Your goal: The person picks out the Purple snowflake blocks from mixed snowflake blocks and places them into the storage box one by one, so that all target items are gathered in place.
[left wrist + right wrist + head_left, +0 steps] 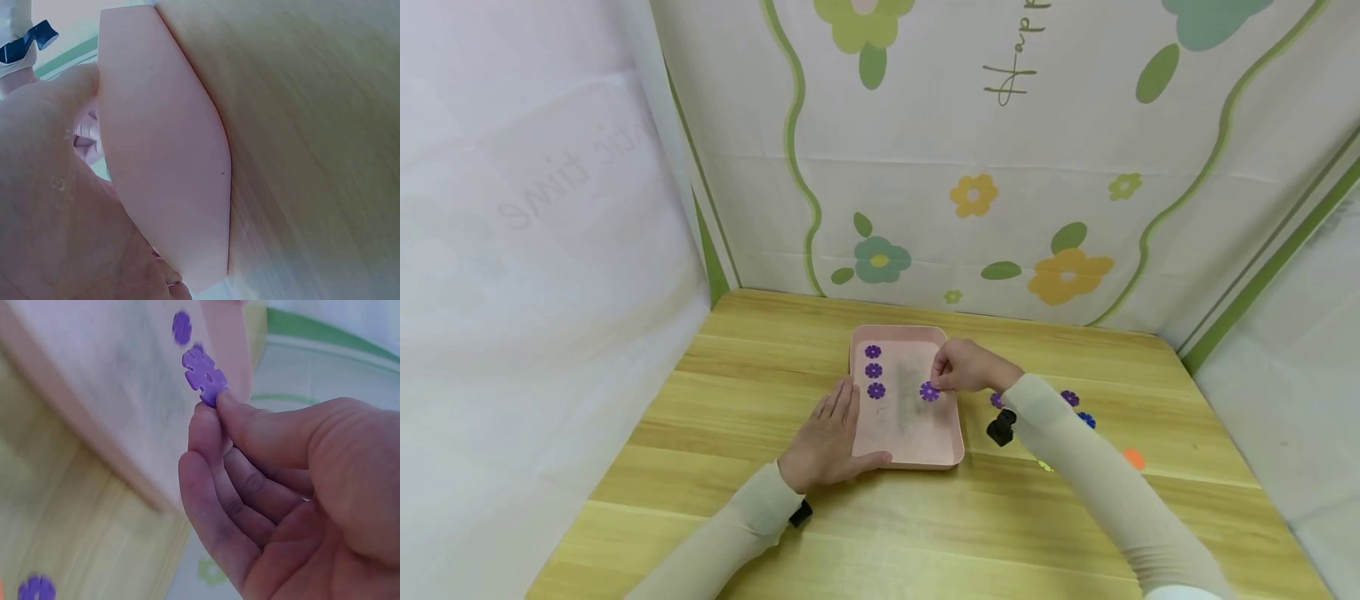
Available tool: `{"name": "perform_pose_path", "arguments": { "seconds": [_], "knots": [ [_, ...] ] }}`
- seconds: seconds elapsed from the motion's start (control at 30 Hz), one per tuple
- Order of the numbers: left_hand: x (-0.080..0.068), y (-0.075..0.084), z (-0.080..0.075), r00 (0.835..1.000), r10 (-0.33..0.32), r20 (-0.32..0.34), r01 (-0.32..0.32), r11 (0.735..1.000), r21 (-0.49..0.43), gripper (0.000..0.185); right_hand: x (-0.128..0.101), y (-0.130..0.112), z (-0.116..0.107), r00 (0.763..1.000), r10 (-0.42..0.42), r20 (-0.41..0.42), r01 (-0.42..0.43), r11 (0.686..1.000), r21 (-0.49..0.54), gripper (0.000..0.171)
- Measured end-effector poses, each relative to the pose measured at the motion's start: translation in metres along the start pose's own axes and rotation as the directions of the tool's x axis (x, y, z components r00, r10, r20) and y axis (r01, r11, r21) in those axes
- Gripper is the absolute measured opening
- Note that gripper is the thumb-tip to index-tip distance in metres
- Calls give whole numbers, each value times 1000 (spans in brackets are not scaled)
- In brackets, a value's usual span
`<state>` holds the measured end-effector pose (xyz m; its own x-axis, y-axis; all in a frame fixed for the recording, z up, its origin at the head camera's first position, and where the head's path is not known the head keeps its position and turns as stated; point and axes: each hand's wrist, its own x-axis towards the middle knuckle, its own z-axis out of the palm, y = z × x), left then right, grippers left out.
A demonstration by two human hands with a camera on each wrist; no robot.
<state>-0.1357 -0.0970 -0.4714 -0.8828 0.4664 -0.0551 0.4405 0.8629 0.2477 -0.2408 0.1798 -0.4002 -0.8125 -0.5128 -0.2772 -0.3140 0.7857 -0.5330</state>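
With the left hand (pixel 826 440) pressed flat, fingers straight, on the shallow pink plastic tray (pixel 942 451) on the wooden bench (pixel 737 375), lower the purple flower-shaped plastic disc (pixel 204 375), pinched between right hand (pixel 964 367) thumb and fingertips, level beside the three purple discs (pixel 873 371).

The purple flower piece (pixel 929 391), flat with notched petals and a centre hole, hangs over the pink tray (pixel 951 442) at about 3 o'clock of its floor, pinched by its edge in the right hand (pixel 964 367).
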Motion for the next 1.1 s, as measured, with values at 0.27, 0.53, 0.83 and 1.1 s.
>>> {"name": "perform_pose_path", "arguments": {
  "seconds": [0.27,0.53,0.83,1.1],
  "knots": [
    [2,0,1,1000,-6,-1,6,1000,-5,119,17,-24,22,998,-54,-22,55,998,34,13],
    [0,-1,5,998,40,-50,-41,999,-19,118,26,-35,48,997,25,-73,-19,997,79,11],
    [-1,0,-1,999,26,-25,-26,1000,-14,116,35,-36,70,993,92,-68,-78,978,192,13],
    [1,0,1,1000,21,-7,-21,1000,16,116,40,-36,80,986,147,-79,-128,968,216,16]
  ]
}}
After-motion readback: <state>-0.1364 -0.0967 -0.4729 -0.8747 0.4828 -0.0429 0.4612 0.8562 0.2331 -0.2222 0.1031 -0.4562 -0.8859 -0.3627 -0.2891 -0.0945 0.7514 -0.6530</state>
